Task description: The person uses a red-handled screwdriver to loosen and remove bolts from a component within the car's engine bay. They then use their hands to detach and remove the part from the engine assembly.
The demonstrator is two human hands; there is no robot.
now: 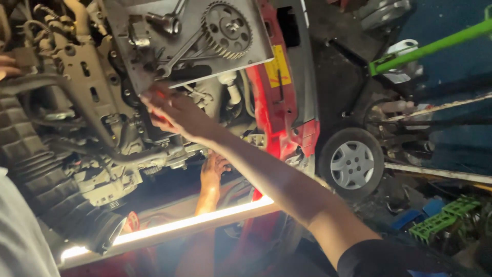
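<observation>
My right hand (171,110) reaches from the lower right into the engine bay of a red car (279,118). It is closed around a red-handled tool (160,93), pressed against the engine (97,102) just under a grey metal plate (259,31). On that plate lie a toothed gear (225,28), a spanner (177,54) and a socket piece (169,23). My left hand (212,168) comes up from below, behind a lit tube lamp (179,225). Its fingers are spread against the engine's lower edge and it holds nothing.
A black ribbed hose (41,179) runs down the left. Another person's white sleeve (20,236) and hand (6,66) show at the left edge. A wheel with a silver hubcap (352,163), a green bar (435,46) and green crates (441,218) are on the right.
</observation>
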